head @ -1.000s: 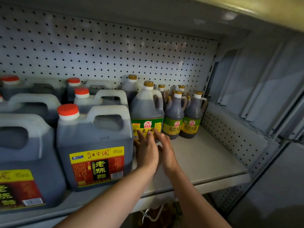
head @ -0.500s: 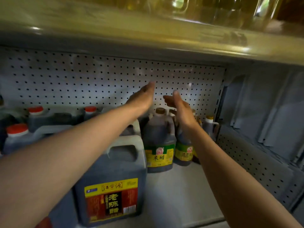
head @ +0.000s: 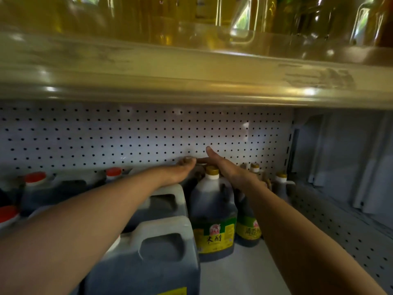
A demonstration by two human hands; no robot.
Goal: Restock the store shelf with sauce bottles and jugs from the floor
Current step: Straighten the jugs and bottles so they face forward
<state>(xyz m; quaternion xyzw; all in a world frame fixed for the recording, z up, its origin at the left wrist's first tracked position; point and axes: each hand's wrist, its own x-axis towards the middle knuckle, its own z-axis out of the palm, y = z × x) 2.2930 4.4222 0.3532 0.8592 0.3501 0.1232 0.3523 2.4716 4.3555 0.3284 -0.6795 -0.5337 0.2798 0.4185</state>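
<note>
Both my arms reach deep into the shelf bay. My left hand (head: 180,170) hovers above the back of a big white-handled jug (head: 163,201), its fingers stretched toward the pegboard. My right hand (head: 227,169) is just over the gold cap of a dark vinegar bottle (head: 212,220) with a green and yellow label, thumb up and a finger pointing left toward the left hand. Neither hand visibly holds anything. More gold-capped bottles (head: 247,228) stand to the right, partly hidden by my right arm. Another big dark jug (head: 148,262) is at the front.
Red-capped jugs (head: 35,179) fill the left of the shelf. The grey shelf board (head: 244,273) shows bare at the front right. A white pegboard (head: 127,137) backs the bay, with a perforated side panel (head: 340,226) on the right. The upper shelf edge (head: 191,81) hangs low, with yellow oil bottles (head: 234,18) on it.
My hands rose from the base of the labelled bottle to the back of the bay, then dropped slightly onto the bottle tops. The view tilted upward, showing the upper shelf.
</note>
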